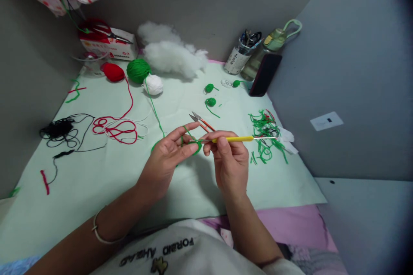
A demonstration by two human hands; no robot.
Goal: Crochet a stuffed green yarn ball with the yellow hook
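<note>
My left hand (167, 154) pinches a small green crochet piece (196, 148), with green yarn looped round its raised fingers. In my right hand (230, 154) is a crochet hook with a yellow handle (238, 139), held level. The hook's left tip meets the green piece at my left fingertips; its other metal end points right. From my left hand the yarn runs up to a green yarn ball (138, 71). Just beyond my fingers lie thread snips with orange handles (203, 123), partly hidden by my right hand.
Beyond sit a white yarn ball (152, 84), red yarn (113, 72), white stuffing (176, 53) and small green crocheted balls (211, 102). Black yarn (60, 129) tangles at left, green scraps (266, 131) at right. A phone (266, 75) leans against a bottle (253, 65) near the wall.
</note>
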